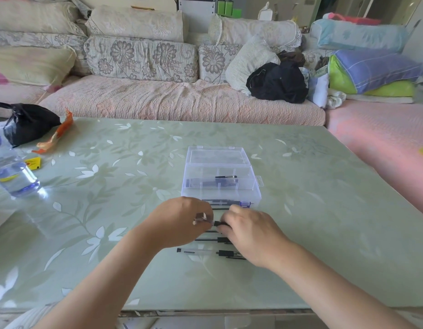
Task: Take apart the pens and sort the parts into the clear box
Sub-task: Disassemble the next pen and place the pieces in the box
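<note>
Below the box (221,176), at centre frame, both hands pinch one pen (214,223): left hand (179,222) on the clear barrel, right hand (249,231) on the black cap. Light, stiff and slick, it wants a firm grip near the joint. More pens (205,251) lie beneath.

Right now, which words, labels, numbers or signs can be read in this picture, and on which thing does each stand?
None can be read.
Water bottle: purple label with pale characters, cut off and blurred.
Yellow tag: red mark, too small.
Pens and clear box: no print visible.
</note>
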Motion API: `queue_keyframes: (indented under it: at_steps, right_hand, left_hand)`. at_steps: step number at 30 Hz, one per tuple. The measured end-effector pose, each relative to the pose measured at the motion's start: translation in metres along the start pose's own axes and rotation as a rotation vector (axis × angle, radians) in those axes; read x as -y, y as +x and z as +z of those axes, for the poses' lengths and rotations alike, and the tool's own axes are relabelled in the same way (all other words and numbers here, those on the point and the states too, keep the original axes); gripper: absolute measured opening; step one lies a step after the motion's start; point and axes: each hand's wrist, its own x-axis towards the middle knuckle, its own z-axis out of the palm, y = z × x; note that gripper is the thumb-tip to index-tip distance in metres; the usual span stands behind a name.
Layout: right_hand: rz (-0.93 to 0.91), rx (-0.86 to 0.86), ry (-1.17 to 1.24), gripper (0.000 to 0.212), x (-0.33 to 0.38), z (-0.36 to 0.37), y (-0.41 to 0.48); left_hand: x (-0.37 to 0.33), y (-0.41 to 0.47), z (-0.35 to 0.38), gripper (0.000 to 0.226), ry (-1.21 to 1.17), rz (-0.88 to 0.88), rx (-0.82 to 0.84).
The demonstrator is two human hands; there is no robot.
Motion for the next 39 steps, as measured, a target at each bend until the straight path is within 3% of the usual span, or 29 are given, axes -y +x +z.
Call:
queue_keyframes:
  at_steps: [4,12,26,29,33,39]
  right_hand:
    - [-0.027,-0.047,-0.014,0.028,0.002,0.003,-0.001]
    - [-0.004,0.021,0.073,0.014,0.005,0.004,0.003]
    - [-0.055,0.046,0.151,0.024,0.004,-0.005,0.005]
    - [0.0,0.087,0.17,0.04,0.003,-0.013,0.002]
    - [0.115,0.128,0.188,0.02,-0.013,-0.02,0.0]
    - [0.177,0.116,0.166,0.028,-0.048,-0.01,-0.001]
  left_hand:
    - [-0.003,0.001,0.001,0.008,-0.004,0.011,0.005]
    - [-0.003,0.002,0.003,0.007,-0.16,-0.012,0.045]
    - [-0.002,0.0,-0.007,0.009,-0.23,-0.012,0.077]
    - [0.004,-0.001,-0.008,0.011,-0.205,-0.065,0.087]
    - [0.017,-0.003,-0.016,0.007,-0.145,-0.178,0.078]
    - [0.016,-0.004,-0.018,0.008,-0.127,-0.22,0.134]
